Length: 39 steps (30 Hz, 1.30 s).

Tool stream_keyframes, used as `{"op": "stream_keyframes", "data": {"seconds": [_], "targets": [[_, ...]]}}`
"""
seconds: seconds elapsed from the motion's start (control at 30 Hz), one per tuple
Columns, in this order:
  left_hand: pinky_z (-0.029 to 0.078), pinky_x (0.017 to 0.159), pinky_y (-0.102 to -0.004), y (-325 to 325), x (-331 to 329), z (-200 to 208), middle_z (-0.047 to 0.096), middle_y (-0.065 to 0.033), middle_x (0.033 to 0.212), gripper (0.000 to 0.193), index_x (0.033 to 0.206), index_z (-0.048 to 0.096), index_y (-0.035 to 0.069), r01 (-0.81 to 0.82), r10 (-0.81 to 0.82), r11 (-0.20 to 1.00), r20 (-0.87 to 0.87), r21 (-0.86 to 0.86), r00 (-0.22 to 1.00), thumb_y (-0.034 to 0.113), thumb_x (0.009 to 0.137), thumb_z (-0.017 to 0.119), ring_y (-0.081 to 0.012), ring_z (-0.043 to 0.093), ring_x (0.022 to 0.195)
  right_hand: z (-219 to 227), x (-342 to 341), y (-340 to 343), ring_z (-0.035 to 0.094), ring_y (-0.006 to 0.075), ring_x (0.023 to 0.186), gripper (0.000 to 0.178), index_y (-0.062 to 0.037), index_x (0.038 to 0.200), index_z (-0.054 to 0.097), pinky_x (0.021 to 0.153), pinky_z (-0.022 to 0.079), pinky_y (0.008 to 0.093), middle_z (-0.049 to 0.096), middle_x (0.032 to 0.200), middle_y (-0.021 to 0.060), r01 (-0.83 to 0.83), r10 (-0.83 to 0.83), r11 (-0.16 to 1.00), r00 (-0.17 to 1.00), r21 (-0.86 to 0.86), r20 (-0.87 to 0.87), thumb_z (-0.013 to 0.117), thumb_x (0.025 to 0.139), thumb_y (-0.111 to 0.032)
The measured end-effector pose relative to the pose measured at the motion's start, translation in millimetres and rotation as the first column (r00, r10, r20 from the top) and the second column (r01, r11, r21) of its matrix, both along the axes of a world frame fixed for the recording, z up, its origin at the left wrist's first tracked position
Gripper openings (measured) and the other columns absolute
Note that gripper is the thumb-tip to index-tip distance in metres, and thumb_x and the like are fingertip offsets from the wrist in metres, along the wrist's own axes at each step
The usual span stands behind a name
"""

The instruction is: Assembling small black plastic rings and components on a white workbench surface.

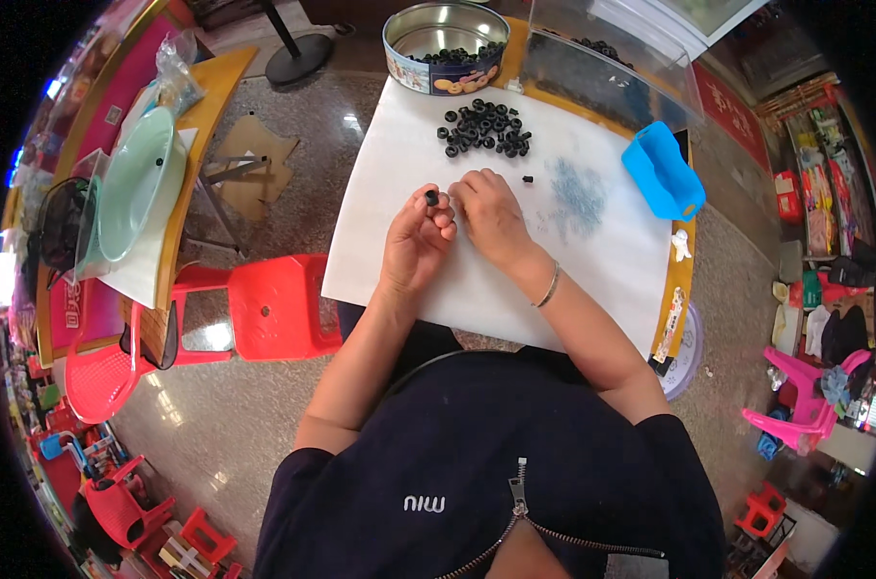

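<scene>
Between thumb and fingertips, my left hand (417, 241) holds a small black round part (431, 198) with a hole in its end. Close beside it, my right hand (491, 217) is closed with its fingers curled down; whatever they may grip is hidden. Both hands are over a white sheet (380, 193) on the table. Beyond them lies a loose pile of small black round parts (484, 128), many showing a hole. A single black piece (528, 179) sits apart, right of my right hand. Further right, tiny blue-grey bits (578, 198) are scattered on the sheet.
A round tin (445, 79) with black parts inside stands at the far edge. Next to it is a clear plastic bin (602, 77) holding dark parts. A blue tray (664, 174) rests at the right edge. Leftward are a red stool (274, 307) and a table with a pale green basin (139, 183).
</scene>
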<state>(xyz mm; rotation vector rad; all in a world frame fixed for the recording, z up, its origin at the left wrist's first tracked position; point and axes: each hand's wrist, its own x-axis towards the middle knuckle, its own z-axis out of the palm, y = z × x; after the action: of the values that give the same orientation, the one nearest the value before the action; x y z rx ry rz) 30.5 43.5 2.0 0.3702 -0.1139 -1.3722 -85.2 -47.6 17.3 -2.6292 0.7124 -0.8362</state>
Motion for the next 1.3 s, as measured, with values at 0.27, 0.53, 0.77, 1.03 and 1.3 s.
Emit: {"op": "stream_keyframes", "data": {"seconds": [0.27, 0.53, 0.77, 1.03, 1.3], "targets": [[0.046, 0.065, -0.0218, 2, -4, 7, 0.055, -0.0058, 0.094, 0.03, 0.114, 0.051, 0.002, 0.047, -0.054, 0.998, 0.14, 0.051, 0.989, 0.018, 0.091, 0.06, -0.0105, 0.051, 0.077, 29, -19, 6, 0.057, 0.0195, 0.076, 0.007, 0.0006, 0.093, 0.058, 0.069, 0.047, 0.0305, 0.061, 0.086, 0.0092, 0.016, -0.21, 0.843, 0.93, 0.537, 0.303, 0.057, 0.087, -0.003], [0.05, 0.068, -0.0243, -1, -2, 3, 0.061, -0.008, 0.094, 0.026, 0.114, 0.055, -0.002, 0.089, -0.103, 0.993, 0.2, 0.076, 0.974, 0.011, 0.091, 0.058, -0.0113, 0.057, 0.074, 48, -8, 22, 0.06, 0.0154, 0.076, 0.014, 0.0009, 0.097, 0.066, 0.07, 0.049, 0.0261, 0.064, 0.088, 0.0079, -0.126, -0.213, 0.727, 0.893, 0.675, 0.396, 0.059, 0.087, -0.006], [0.05, 0.067, -0.023, 0, -4, 3, 0.062, -0.0057, 0.089, 0.027, 0.114, 0.056, -0.003, 0.081, -0.102, 0.992, 0.247, 0.092, 0.964, 0.012, 0.092, 0.058, -0.0104, 0.057, 0.075, 40, -9, 29, 0.057, 0.0188, 0.084, 0.012, -0.0057, 0.092, 0.07, 0.068, 0.049, 0.0277, 0.061, 0.089, 0.0065, -0.035, -0.183, 0.867, 0.906, 0.497, 0.382, 0.064, 0.081, -0.003], [0.052, 0.065, -0.0213, 0, -5, 4, 0.062, -0.0045, 0.086, 0.025, 0.113, 0.057, 0.001, 0.086, -0.113, 0.99, 0.252, 0.114, 0.961, 0.013, 0.092, 0.06, -0.0098, 0.06, 0.07, 38, -15, 28, 0.054, 0.0208, 0.083, 0.023, -0.0081, 0.098, 0.071, 0.068, 0.048, 0.0303, 0.061, 0.092, 0.0057, 0.022, -0.148, 0.937, 0.929, 0.348, 0.34, 0.063, 0.079, 0.002], [0.051, 0.066, -0.0224, 0, -3, 1, 0.063, -0.0065, 0.089, 0.021, 0.11, 0.059, -0.001, 0.094, -0.115, 0.991, 0.231, 0.099, 0.966, 0.01, 0.093, 0.057, -0.0109, 0.059, 0.07, 31, -18, 36, 0.056, 0.0241, 0.083, 0.024, -0.0033, 0.102, 0.068, 0.072, 0.048, 0.033, 0.063, 0.092, 0.0076, 0.024, -0.075, 0.99, 0.925, 0.139, 0.372, 0.064, 0.079, 0.003]]}}
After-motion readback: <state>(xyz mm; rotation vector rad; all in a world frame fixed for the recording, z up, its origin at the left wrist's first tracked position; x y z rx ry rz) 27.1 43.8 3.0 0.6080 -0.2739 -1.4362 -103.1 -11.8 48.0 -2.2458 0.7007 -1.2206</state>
